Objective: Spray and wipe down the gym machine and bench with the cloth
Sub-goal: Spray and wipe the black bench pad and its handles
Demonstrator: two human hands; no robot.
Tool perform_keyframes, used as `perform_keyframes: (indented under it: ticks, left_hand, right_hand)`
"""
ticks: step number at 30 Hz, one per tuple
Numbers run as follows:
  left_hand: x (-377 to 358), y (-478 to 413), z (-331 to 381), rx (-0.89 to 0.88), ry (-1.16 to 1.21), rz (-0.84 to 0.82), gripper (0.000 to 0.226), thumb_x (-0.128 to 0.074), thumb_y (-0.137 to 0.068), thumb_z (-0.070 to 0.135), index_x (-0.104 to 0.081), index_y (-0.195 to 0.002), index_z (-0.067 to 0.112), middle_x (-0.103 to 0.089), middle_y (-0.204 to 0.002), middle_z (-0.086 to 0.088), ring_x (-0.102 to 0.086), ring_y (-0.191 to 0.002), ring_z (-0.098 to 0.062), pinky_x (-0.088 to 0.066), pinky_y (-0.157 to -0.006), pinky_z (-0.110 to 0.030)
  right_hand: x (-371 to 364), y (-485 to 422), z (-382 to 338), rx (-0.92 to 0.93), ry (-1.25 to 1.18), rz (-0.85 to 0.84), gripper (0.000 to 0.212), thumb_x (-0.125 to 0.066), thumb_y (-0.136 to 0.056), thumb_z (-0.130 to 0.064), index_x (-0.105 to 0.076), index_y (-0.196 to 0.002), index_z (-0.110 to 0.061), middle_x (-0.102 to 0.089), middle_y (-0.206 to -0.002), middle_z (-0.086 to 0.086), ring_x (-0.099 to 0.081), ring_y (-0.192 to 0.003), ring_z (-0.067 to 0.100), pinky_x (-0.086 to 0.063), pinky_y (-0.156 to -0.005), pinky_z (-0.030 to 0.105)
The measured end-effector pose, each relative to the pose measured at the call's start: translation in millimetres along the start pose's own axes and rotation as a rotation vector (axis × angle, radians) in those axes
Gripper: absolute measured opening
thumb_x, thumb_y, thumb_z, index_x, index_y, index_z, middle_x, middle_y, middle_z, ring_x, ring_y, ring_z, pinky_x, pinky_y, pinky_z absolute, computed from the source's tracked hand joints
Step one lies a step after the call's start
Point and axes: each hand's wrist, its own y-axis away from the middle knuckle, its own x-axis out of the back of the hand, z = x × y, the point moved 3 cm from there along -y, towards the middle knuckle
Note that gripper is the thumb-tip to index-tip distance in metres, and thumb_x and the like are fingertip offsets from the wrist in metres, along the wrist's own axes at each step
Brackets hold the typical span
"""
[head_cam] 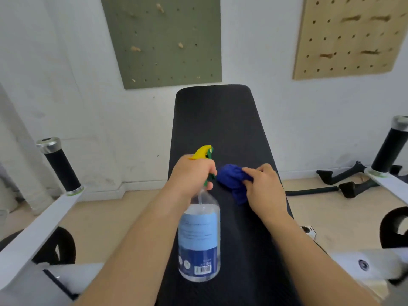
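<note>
My left hand curls round the neck of the spray bottle, nozzle aimed up the bench so mist lands ahead; my right hand pinches the bunched cloth just beside it, low over the bench, ready, I judge, to wipe.

Green pegboard, wooden pegboard (both wall-mounted)
</note>
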Motion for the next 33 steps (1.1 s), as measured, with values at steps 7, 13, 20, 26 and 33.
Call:
perform_keyframes:
  ticks: [7, 13, 20, 26, 33]
  left_hand:
    - [-42.3, -43.2, 43.6, -0.006, -0.368, -0.004, 0.045, -0.059, -0.07, 0.008, -0.066, -0.114, 0.01, -0.078, -0.103, -0.01, -0.063, -0.056, -0.018, -0.048, -0.065, -0.03]
    - [-54.3, -55.4, 36.9, -0.023, -0.38, 0.03, 0.023, -0.053, -0.079, 0.003, -0.064, -0.097, 0.01, -0.07, -0.076, -0.006, -0.059, -0.059, -0.019, -0.051, -0.067, -0.03]
    - [-44.3, -56.6, 18.2, 0.012, -0.393, -0.014, 0.027, -0.053, -0.079, 0.004, -0.067, -0.102, 0.004, -0.067, -0.07, -0.008, -0.06, -0.059, -0.018, -0.052, -0.068, -0.03]
    - [-30.1, -57.9, 14.2, 0.043, -0.304, -0.089, 0.041, -0.051, -0.08, -0.006, -0.065, -0.118, 0.0, -0.074, -0.104, -0.019, -0.061, -0.068, -0.017, -0.046, -0.044, -0.019]
    - [-16.0, -70.0, 18.3, 0.027, -0.281, -0.053, 0.044, -0.052, -0.078, -0.004, -0.065, -0.12, 0.002, -0.074, -0.097, -0.013, -0.058, -0.066, -0.019, -0.045, -0.044, -0.019]
  right_hand:
    - [29.9, -16.0, 44.4, -0.265, -0.162, 0.175, 0.032, -0.064, -0.093, -0.016, -0.068, -0.125, -0.017, -0.049, -0.103, 0.008, -0.056, -0.095, 0.032, -0.034, -0.077, 0.028]
    - [43.2, -11.3, 50.9, -0.349, -0.302, 0.363, 0.034, -0.063, -0.095, -0.019, -0.064, -0.128, -0.017, -0.052, -0.113, 0.007, -0.055, -0.092, 0.023, -0.036, -0.082, 0.025]
    - [55.0, -44.9, 27.4, -0.255, -0.415, 0.383, 0.043, -0.06, -0.096, -0.019, -0.054, -0.139, -0.018, -0.054, -0.126, 0.009, -0.053, -0.103, 0.018, -0.026, -0.083, 0.008]
    - [31.6, -166.3, -8.0, -0.084, -0.198, 0.121, 0.052, -0.053, -0.098, -0.016, -0.042, -0.148, -0.023, -0.047, -0.135, 0.016, -0.055, -0.116, 0.033, -0.041, -0.098, 0.033]
    - [-30.5, -83.8, -13.0, 0.19, 0.179, -0.006, 0.022, -0.055, -0.096, -0.022, -0.064, -0.115, -0.018, -0.053, -0.11, 0.008, -0.054, -0.096, 0.03, -0.043, -0.071, 0.035]
